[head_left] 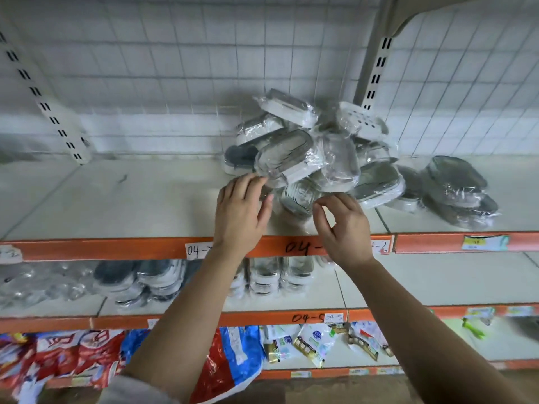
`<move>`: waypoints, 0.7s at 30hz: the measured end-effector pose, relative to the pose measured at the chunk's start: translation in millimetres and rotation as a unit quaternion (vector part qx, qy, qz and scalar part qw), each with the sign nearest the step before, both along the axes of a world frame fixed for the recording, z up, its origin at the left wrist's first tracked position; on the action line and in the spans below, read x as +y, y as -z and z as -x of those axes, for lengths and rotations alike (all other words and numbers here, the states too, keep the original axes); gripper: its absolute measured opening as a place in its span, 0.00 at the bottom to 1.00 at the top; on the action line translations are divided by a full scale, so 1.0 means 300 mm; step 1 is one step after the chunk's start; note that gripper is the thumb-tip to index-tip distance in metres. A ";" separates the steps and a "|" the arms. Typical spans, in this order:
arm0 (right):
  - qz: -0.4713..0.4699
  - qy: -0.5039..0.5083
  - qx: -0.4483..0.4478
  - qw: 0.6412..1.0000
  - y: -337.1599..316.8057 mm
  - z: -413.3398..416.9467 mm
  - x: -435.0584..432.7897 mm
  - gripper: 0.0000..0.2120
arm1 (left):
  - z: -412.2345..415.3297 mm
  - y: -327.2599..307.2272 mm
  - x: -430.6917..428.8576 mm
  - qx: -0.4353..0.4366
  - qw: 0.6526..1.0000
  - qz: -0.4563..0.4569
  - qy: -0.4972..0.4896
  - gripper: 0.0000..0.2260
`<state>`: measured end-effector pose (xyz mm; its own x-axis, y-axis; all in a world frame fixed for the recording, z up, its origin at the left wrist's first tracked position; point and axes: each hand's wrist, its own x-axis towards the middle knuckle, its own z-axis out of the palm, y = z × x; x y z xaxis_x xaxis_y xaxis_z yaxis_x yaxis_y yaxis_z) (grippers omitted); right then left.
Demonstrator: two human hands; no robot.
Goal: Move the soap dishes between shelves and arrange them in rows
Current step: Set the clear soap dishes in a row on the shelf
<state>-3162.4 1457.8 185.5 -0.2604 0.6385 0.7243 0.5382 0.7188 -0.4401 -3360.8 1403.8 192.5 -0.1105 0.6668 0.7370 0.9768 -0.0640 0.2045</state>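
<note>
Reaching up with both hands to the upper shelf (116,199), at the front of a loose pile of soap dishes (329,141). All dishes are in clear plastic wrap.

- Left hand (242,208): fingers nearly straight, slightly spread. Fingertips touch the wrap at the low front edge of a tilted oval dish (287,157). No curl round it.
- Right hand (342,223): fingers curled, thumb and forefinger close together, just beside a clear ribbed dish (299,196) at the pile's front. Can't tell whether it pinches the wrap or holds nothing.
- The pile sits right of shelf centre, against the wire grid back (175,68). Dishes lie tilted and overlapping, no order. One white perforated dish (360,119) leans near the slotted upright (376,71).
- A smaller heap of darker dishes (458,185) lies just right of the pile, on the same shelf.
- Left half of the upper shelf is bare surface.
- The shelf's orange front rail (116,247) has white tags with handwritten "04-" (198,250); both wrists cross in front of it.
- Middle shelf (408,287): more wrapped dishes, stacked in short columns (280,275) under the forearms, and a looser, blurred group (140,282) to the left.
- Bottom shelf: red and blue bags (73,354) on the left, small packets (315,342) on the right.
</note>
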 end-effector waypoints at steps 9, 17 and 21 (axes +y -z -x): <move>0.008 0.049 -0.002 0.999 -0.004 0.060 0.012 0.14 | 0.072 -0.089 0.185 -0.009 0.990 0.092 0.111 0.28; -0.017 0.092 -0.009 0.996 0.001 0.026 0.039 0.13 | 0.098 -0.092 0.262 -0.078 0.968 0.158 0.178 0.32; -0.032 0.106 -0.013 0.994 -0.009 0.000 0.072 0.11 | 0.109 -0.098 0.265 -0.100 0.968 0.151 0.174 0.34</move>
